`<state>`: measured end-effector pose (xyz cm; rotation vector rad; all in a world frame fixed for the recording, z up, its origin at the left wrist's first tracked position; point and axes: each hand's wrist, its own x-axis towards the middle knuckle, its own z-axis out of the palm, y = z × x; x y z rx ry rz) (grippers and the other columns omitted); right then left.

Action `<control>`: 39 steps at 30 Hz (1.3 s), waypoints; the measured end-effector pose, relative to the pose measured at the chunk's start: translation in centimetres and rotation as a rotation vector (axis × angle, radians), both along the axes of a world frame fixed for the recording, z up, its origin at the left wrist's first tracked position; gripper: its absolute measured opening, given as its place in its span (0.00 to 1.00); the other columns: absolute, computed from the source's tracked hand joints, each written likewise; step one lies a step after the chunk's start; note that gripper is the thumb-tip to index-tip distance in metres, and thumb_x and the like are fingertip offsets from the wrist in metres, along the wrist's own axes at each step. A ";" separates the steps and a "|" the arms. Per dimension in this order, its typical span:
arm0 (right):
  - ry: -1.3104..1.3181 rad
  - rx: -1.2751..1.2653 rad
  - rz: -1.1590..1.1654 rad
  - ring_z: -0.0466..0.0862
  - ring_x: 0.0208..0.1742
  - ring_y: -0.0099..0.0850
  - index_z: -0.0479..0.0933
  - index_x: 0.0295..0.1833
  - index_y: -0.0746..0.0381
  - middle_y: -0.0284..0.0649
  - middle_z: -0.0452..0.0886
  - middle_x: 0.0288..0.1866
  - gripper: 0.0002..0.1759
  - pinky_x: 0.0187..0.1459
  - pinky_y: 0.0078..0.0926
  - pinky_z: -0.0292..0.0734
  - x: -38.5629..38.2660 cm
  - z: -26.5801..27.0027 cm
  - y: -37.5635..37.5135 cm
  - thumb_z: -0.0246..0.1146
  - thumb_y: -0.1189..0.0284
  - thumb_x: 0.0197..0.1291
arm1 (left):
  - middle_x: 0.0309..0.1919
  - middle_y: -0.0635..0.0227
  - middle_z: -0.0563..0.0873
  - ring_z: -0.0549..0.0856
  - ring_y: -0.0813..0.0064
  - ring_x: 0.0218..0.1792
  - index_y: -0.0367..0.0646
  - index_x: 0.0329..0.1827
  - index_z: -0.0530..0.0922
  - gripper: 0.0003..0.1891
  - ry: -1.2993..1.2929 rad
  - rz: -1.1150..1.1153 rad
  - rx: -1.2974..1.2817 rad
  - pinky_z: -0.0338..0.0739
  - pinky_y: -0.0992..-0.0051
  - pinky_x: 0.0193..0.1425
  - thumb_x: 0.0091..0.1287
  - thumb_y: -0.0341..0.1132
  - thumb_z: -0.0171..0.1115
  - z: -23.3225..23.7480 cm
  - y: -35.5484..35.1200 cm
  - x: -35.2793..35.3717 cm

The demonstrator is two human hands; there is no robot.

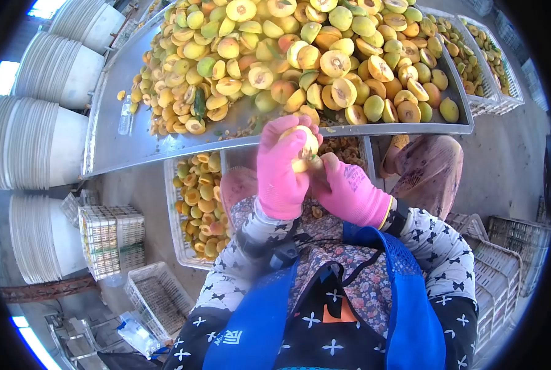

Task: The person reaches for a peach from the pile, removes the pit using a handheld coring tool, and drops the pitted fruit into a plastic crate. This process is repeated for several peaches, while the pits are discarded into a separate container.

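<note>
My left hand [283, 169], in a pink glove, is closed around a yellow peach [309, 140] just past the near edge of the metal table. My right hand [351, 192], also gloved in pink, meets it from the right, its fingers curled by the lower side of the fruit. Whatever sits inside the right fist is hidden. Beyond both hands lies a big heap of peaches [275, 79], many cut in half with pits or hollows showing.
The metal table [112, 139] has a raised rim and carries a plastic bottle [125, 118]. Below it stands a crate of peach halves [200, 206]. Stacked white tubs [35, 143] line the left; fruit-filled crates [482, 58] stand at the right. An open crate [158, 297] rests on the floor.
</note>
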<state>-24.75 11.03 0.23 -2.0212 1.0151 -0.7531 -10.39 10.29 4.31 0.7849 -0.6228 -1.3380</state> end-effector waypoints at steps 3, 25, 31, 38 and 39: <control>-0.007 0.045 0.008 0.84 0.39 0.53 0.67 0.47 0.64 0.52 0.81 0.37 0.18 0.37 0.48 0.78 0.2 -0.1 0.1 0.64 0.68 0.57 | 0.51 0.57 0.81 0.82 0.65 0.51 0.37 0.58 0.74 0.14 0.069 -0.009 -0.043 0.80 0.65 0.58 0.72 0.31 0.56 -1.0 -0.5 -0.1; -0.103 -0.324 -0.192 0.84 0.32 0.49 0.73 0.47 0.63 0.47 0.80 0.30 0.15 0.33 0.42 0.77 -1.6 0.2 -3.1 0.68 0.73 0.57 | 0.62 0.53 0.79 0.84 0.62 0.56 0.33 0.66 0.71 0.21 -0.378 -0.316 0.044 0.79 0.65 0.63 0.72 0.30 0.54 -0.2 -0.9 4.1; -0.178 -0.079 -0.241 0.83 0.35 0.53 0.73 0.48 0.61 0.49 0.81 0.32 0.14 0.34 0.44 0.77 -0.8 1.8 0.5 0.68 0.74 0.60 | 0.65 0.46 0.76 0.72 0.46 0.69 0.36 0.63 0.74 0.20 0.391 -0.210 0.084 0.67 0.48 0.74 0.71 0.36 0.51 0.9 -0.7 2.6; 0.114 -0.184 -0.175 0.84 0.37 0.50 0.72 0.50 0.63 0.48 0.82 0.37 0.18 0.39 0.45 0.78 -0.9 0.7 0.4 0.69 0.71 0.57 | 0.60 0.51 0.79 0.77 0.51 0.62 0.40 0.60 0.77 0.16 0.322 -0.290 0.003 0.72 0.52 0.69 0.73 0.34 0.55 -0.7 -0.4 2.2; 0.186 -0.208 -0.166 0.84 0.38 0.50 0.72 0.49 0.62 0.47 0.82 0.38 0.18 0.39 0.45 0.78 -1.0 0.8 0.3 0.69 0.70 0.57 | 0.59 0.52 0.79 0.78 0.52 0.61 0.40 0.59 0.77 0.15 0.300 -0.286 0.008 0.73 0.53 0.68 0.73 0.34 0.55 0.0 -0.4 2.0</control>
